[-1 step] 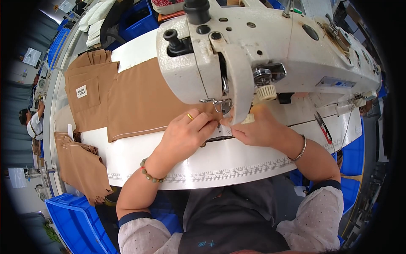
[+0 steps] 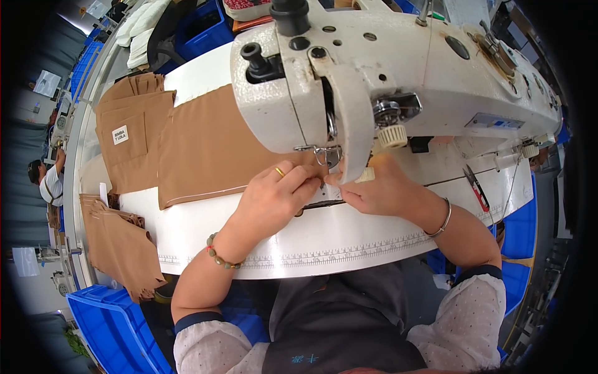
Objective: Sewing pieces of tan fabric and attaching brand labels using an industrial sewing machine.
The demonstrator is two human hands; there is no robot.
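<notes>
A brown fabric panel (image 2: 205, 143) with a pale stitched line along its near edge lies flat on the white sewing table, its right end under the head of the sewing machine (image 2: 274, 93). My left hand (image 2: 277, 196) is closed on the panel's right corner, fingertips pinched just in front of the presser foot area. Close beside it, my right hand (image 2: 380, 187) is closed too, thumb and forefinger together near the needle. What those right fingertips hold is too small to make out. The machine's white guard partly covers the right fingers.
Left of the panel lie a brown pocketed piece (image 2: 128, 159) with a white label and a stack of brown cut pieces (image 2: 118, 243) hanging over the table edge. Red-handled thread snips (image 2: 476, 187) rest at right. A blue crate (image 2: 118, 324) stands lower left. Another person (image 2: 51, 181) sits far left.
</notes>
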